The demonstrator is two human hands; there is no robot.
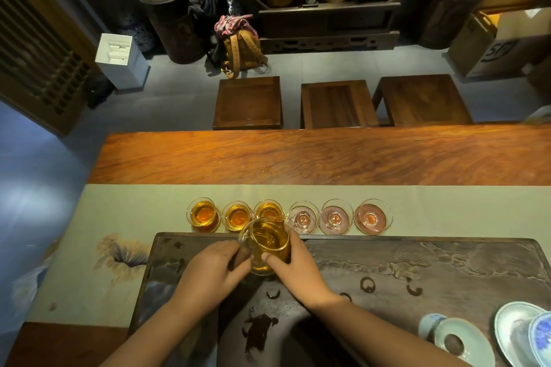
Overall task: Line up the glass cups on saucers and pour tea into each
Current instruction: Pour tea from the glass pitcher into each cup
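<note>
Several glass cups on saucers stand in a row on the pale table runner (pixel 125 208). The three left cups (pixel 203 214) (pixel 237 216) (pixel 268 209) hold amber tea. The three right cups (pixel 302 219) (pixel 335 219) (pixel 371 217) look empty, with only a tint at the bottom. A glass pitcher (pixel 268 243) of amber tea is held just in front of the third cup. My right hand (pixel 301 268) grips its right side, thumb on the front. My left hand (pixel 213 267) holds its left side, by the handle.
A dark stone tea tray (pixel 417 265) with wet ring marks lies under my hands. Blue-and-white porcelain pieces (pixel 462 343) (pixel 518 328) sit at its right near corner. Three wooden stools (pixel 248 103) stand beyond the table's far edge.
</note>
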